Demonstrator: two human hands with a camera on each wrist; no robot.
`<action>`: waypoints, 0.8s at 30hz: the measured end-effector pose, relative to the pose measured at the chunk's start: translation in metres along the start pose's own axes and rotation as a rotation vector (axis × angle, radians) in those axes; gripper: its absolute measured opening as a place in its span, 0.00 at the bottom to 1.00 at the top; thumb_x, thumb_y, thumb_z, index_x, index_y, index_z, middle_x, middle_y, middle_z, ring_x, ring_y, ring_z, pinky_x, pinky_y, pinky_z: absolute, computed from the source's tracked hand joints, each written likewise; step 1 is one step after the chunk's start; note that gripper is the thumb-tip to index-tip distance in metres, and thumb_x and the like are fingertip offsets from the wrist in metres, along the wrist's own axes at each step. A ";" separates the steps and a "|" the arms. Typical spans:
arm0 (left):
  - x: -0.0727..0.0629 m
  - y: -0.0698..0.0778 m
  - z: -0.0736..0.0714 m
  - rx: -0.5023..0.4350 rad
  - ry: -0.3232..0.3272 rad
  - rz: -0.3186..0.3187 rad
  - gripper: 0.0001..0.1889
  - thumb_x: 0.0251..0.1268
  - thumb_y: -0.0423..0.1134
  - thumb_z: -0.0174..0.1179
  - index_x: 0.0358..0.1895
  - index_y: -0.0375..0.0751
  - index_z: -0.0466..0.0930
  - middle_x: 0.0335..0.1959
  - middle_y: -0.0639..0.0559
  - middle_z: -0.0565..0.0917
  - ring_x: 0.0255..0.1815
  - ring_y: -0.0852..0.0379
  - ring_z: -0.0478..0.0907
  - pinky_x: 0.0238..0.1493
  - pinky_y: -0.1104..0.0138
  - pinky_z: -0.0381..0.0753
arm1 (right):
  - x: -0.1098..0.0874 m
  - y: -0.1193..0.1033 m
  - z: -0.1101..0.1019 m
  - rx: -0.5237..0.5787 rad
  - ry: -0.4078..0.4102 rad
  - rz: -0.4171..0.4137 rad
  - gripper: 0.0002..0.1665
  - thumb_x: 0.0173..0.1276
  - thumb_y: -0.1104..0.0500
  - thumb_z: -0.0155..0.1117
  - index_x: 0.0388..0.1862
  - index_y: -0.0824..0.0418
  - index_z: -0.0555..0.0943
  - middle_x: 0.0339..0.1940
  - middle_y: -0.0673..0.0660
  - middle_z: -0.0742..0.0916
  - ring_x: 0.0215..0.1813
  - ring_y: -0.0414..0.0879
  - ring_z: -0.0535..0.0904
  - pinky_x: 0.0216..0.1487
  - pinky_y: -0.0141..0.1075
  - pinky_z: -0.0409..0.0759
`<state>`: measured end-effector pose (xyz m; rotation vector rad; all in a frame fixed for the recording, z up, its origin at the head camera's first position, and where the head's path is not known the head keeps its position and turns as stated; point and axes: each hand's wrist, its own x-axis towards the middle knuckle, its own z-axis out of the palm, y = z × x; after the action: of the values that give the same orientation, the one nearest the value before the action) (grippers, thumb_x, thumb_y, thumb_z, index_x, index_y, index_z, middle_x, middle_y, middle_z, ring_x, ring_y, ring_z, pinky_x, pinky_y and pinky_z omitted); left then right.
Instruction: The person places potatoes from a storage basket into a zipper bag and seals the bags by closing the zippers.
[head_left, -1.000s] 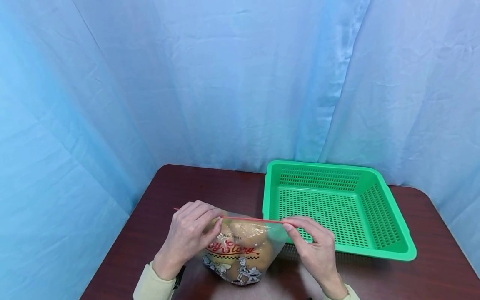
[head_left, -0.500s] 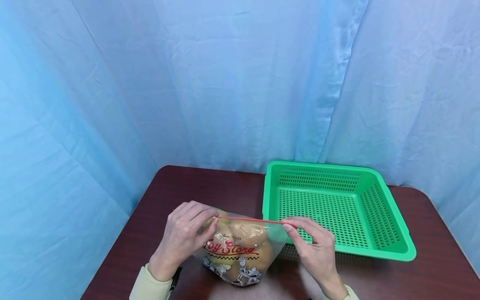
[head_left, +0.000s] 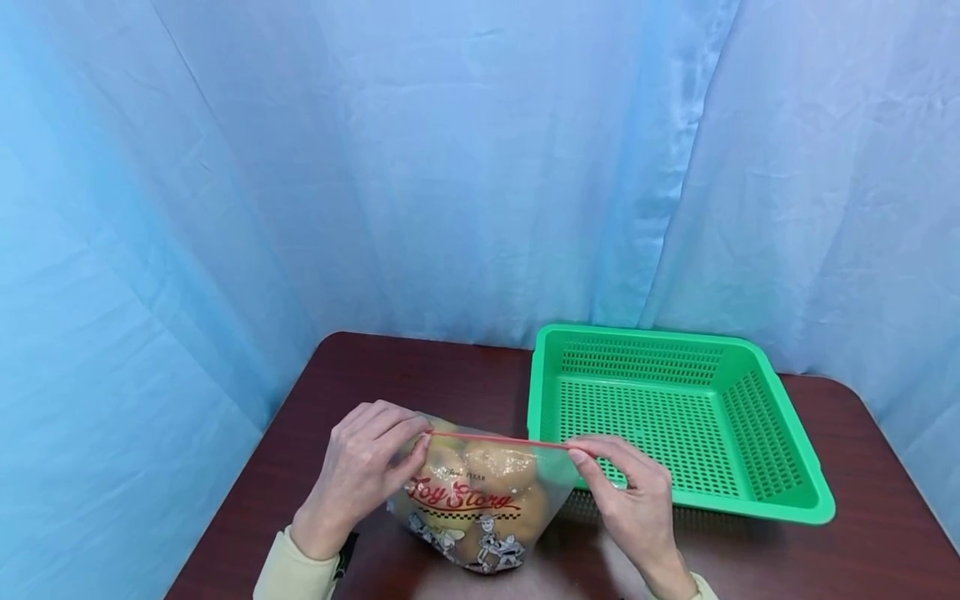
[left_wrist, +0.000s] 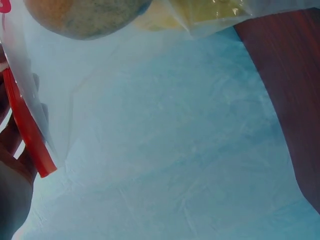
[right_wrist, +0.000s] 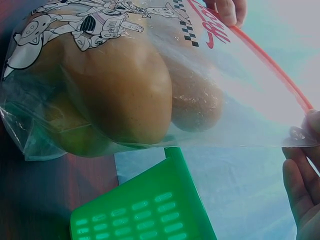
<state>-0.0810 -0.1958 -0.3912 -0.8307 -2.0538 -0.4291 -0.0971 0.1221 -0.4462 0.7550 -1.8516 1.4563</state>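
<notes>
A clear zip bag with red lettering and cartoon figures stands on the table, mouth side up. Inside it are several round yellow-brown fruits, one greenish. Along the top runs its red zip strip, drawn straight between the two hands. My left hand pinches the strip toward its left end between thumb and fingers; in the left wrist view the strip's end sticks out past the fingers. At the right top corner of the bag, my right hand pinches the strip's other end.
A green perforated basket stands on the right of the dark red-brown table, just behind the right hand. Light blue curtains hang behind the table and along the left side.
My left hand has slid a little leftward along the red strip, uncovering more of the lettering. The right hand keeps its pinch at the right corner, and the basket has stayed put.
</notes>
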 end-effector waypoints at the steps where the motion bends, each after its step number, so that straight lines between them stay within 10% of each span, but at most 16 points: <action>1: 0.000 0.000 0.000 -0.001 0.000 -0.002 0.12 0.76 0.40 0.55 0.37 0.45 0.88 0.34 0.57 0.86 0.33 0.56 0.81 0.32 0.60 0.79 | 0.000 0.000 0.000 0.000 0.000 0.000 0.20 0.52 0.78 0.75 0.42 0.61 0.91 0.38 0.56 0.91 0.45 0.39 0.87 0.51 0.25 0.81; 24: -0.006 -0.008 -0.008 0.035 0.012 -0.035 0.12 0.76 0.42 0.56 0.36 0.45 0.88 0.33 0.56 0.86 0.33 0.55 0.81 0.32 0.58 0.80 | -0.001 -0.001 0.000 0.014 0.013 -0.003 0.19 0.52 0.78 0.75 0.41 0.62 0.90 0.37 0.57 0.91 0.45 0.39 0.87 0.50 0.25 0.81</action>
<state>-0.0791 -0.2083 -0.3919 -0.7708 -2.0612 -0.4157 -0.0958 0.1221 -0.4470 0.7530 -1.8323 1.4703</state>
